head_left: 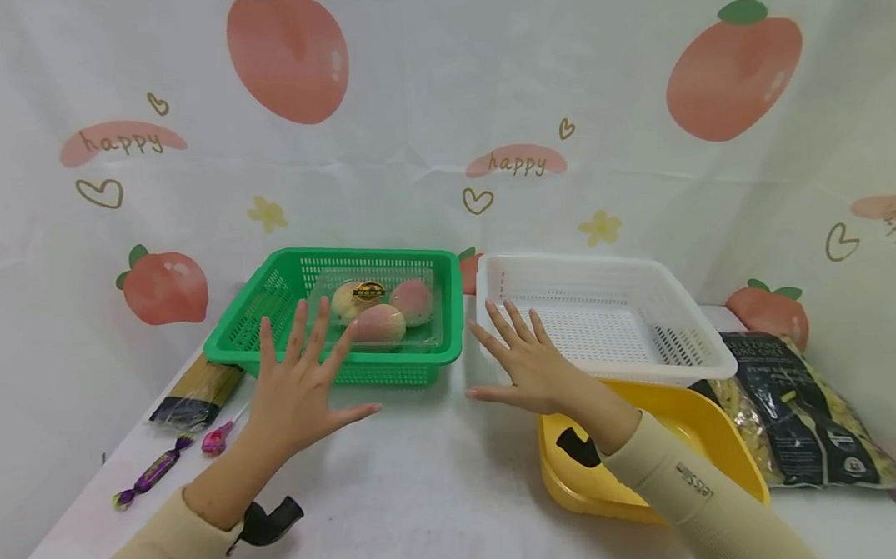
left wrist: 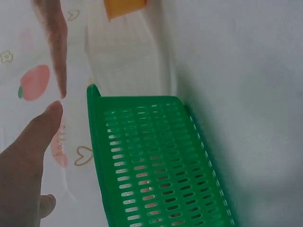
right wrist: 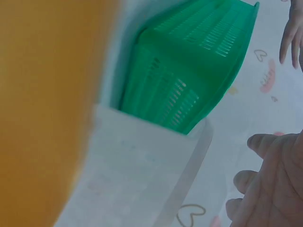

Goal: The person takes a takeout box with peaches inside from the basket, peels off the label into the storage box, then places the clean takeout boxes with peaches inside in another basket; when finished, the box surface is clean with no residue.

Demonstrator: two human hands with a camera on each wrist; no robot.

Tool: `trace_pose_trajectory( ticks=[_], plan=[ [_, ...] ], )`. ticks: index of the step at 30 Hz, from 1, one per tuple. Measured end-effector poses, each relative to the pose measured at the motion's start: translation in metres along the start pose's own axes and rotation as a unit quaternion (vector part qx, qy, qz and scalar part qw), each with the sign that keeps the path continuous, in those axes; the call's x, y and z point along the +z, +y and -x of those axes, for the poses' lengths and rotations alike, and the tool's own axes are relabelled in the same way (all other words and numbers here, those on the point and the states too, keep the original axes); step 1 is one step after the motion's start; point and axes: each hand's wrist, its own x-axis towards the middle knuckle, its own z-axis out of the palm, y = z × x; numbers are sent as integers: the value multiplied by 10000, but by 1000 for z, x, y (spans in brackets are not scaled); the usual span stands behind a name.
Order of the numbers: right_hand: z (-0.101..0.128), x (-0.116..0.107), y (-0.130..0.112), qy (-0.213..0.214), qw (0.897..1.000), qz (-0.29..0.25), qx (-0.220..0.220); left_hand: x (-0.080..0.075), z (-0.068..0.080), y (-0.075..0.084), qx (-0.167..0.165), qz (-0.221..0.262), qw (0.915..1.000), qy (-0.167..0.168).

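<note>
My left hand (head_left: 296, 403) is raised with its fingers spread, in front of the green basket (head_left: 271, 354), and holds nothing. Inside that basket lies a clear plastic box of peaches (head_left: 381, 324) with a dark and gold label. My right hand (head_left: 530, 368), also spread and holding nothing, is nearest the white basket (head_left: 590, 265) and overlaps its front left corner in the head view. Below the right forearm stands a yellow basin (head_left: 577, 482). In the left wrist view the green basket (left wrist: 156, 161) shows its slotted side beside the left hand (left wrist: 28, 165).
On the left of the white table (head_left: 412, 498) lie a pack of dry noodles (head_left: 198, 395), a purple-wrapped candy (head_left: 154, 471) and a pink lollipop (head_left: 216, 438). A black pasta bag (head_left: 807, 422) lies at the right. A peach-printed cloth (head_left: 410, 106) hangs behind.
</note>
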Motion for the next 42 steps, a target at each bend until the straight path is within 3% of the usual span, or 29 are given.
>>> trace_pose_trajectory(
  ticks=[5, 8, 13, 17, 20, 24, 29, 36, 39, 42],
  plan=[
    [-18, 2, -7, -25, 9993, -377, 31, -5, -6, -1, -317, 167, 9965, -756],
    [-30, 3, -12, -74, 9981, -611, 67, -7, -9, -2, -499, 317, 9928, -1046],
    [-53, 5, -22, -139, 9929, -1145, 287, -7, -13, -6, -727, 504, 9898, -1120],
    [-71, 9, -28, 26, 9820, -1837, 449, -6, -16, -9, -891, 614, 9888, -1032],
    [-82, 14, -32, 256, 9652, -2501, 721, -5, -16, -10, -962, 680, 9881, -988],
    [-96, 21, -36, 671, 9350, -3279, 1176, -4, -16, -11, -1026, 758, 9866, -1017],
    [-110, 27, -39, 1205, 8988, -3860, 1695, -4, -16, -13, -1126, 867, 9844, -1038],
    [-120, 30, -34, 1359, 8352, -4727, 2461, -2, -22, -23, -1325, 1064, 9773, -1267],
    [-122, 30, -31, 1371, 8221, -4888, 2578, 0, -27, -33, -1483, 1435, 9673, -1474],
    [-124, 33, -29, 1272, 8202, -4941, 2589, 4, -33, -45, -1708, 1893, 9513, -1733]
  ],
)
